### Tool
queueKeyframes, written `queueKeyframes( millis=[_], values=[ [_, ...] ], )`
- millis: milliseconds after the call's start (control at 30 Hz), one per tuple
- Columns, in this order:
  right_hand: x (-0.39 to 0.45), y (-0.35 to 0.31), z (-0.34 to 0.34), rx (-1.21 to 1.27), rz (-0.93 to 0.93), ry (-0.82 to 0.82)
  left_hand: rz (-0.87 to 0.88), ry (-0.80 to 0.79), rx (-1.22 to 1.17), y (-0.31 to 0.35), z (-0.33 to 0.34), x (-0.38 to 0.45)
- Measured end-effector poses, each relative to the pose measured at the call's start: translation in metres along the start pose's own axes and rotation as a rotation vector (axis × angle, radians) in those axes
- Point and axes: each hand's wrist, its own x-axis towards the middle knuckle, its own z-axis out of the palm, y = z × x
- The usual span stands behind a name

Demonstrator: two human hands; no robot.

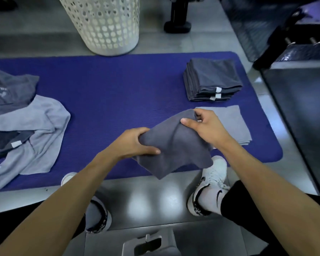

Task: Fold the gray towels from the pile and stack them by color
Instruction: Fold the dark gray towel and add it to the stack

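Shoes (209,183) at mat (109,93) near edge. Left hand (135,143) and right hand (204,126) both pinching dark towel (174,146), held above mat. Light stack (233,124) just right, dark stack (212,78) behind it. Pile (20,124) left. Basket (103,24) beyond mat.
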Motion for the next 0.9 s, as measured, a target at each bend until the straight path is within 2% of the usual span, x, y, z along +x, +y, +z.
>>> queueKeyframes(
  millis=[67,133,233,333,400,467,600,700,833,900],
  values=[
    [-0.004,-0.016,-0.020,-0.068,-0.003,-0.007,0.041,0.018,0.148,0.018,0.003,0.006],
    [-0.004,-0.025,-0.042,-0.139,0.001,-0.005,0.039,0.051,0.119,0.033,0.000,0.014],
    [0.005,-0.026,-0.081,-0.196,0.040,0.067,-0.017,0.169,-0.256,0.055,-0.011,0.026],
    [0.013,-0.034,-0.114,-0.122,0.122,0.161,-0.036,0.319,-0.636,0.091,-0.016,0.042],
    [0.023,-0.037,-0.134,-0.081,0.179,0.180,-0.039,0.365,-0.747,0.120,-0.019,0.058],
    [0.033,-0.039,-0.157,-0.110,0.233,0.202,-0.007,0.356,-0.716,0.149,-0.020,0.080],
    [0.060,-0.009,-0.200,-0.004,0.335,0.196,0.027,0.304,-0.592,0.187,-0.016,0.136],
    [0.083,0.024,-0.213,-0.017,0.321,0.246,-0.023,0.269,-0.559,0.194,-0.006,0.182],
    [0.126,0.075,-0.221,-0.107,0.157,0.548,-0.103,0.207,-0.577,0.188,0.010,0.256],
    [0.150,0.085,-0.223,-0.110,0.105,0.641,-0.125,0.203,-0.609,0.185,0.016,0.291]
  ],
)
